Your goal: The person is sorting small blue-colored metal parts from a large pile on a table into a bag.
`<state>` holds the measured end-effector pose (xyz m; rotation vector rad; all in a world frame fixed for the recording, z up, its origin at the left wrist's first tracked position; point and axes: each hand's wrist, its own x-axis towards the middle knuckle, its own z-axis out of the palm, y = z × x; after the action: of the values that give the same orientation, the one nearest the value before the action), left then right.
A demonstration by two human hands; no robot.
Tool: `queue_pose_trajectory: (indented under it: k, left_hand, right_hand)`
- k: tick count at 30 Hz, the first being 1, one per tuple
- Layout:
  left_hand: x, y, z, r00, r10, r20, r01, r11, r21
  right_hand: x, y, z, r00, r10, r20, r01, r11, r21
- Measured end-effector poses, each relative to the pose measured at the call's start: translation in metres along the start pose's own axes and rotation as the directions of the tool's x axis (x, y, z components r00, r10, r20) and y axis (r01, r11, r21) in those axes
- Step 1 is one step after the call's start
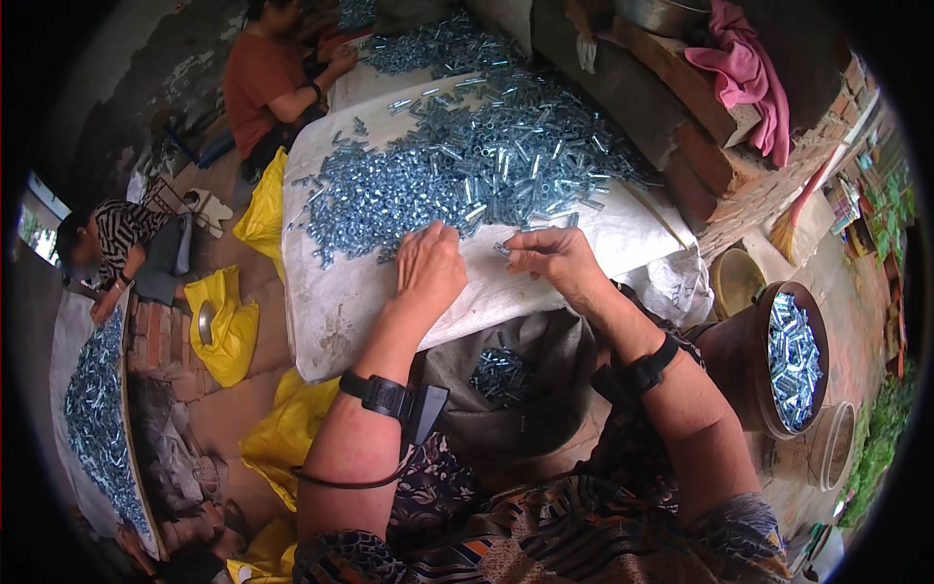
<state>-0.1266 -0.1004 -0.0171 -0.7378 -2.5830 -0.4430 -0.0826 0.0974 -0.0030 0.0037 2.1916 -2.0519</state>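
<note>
My left hand (431,263) is at the near edge of a heap of small bluish-silver metal nuts (365,200), fingers curled down. Whatever its fingertips may hold is hidden. To its right, my right hand (556,261) pinches a small silvery metal part (502,249) between thumb and fingers, above the white sack cloth (379,311). Beyond both hands, short metal sleeves (530,156) lie heaped on the same cloth, mingling with the nuts. Below the cloth's near edge, a dark grey sack (467,404) stands with its mouth spread, more metal parts (501,375) inside.
A brown bucket (722,360) full of metal sleeves stands at my right, near a pale bucket (827,443). Yellow sacks (224,331) lie at the left. Two people (268,83) sit at other heaps. A brick ledge (681,88) with a pink cloth (744,78) borders the far right.
</note>
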Motion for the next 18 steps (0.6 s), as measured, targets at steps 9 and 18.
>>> queue_pose_trajectory:
  k: [9, 18]
  left_hand:
    - [0.001, 0.02, -0.027, 0.876, -0.35, 0.331, 0.424, 0.232, -0.876]
    - [-0.002, 0.029, -0.035, 0.868, -0.318, 0.382, 0.428, 0.087, -0.9]
  right_hand:
    - [-0.013, -0.006, 0.002, 0.993, -0.115, -0.003, 0.115, 0.993, 0.033]
    - [-0.012, -0.006, 0.01, 0.99, -0.141, -0.006, 0.142, 0.989, 0.041]
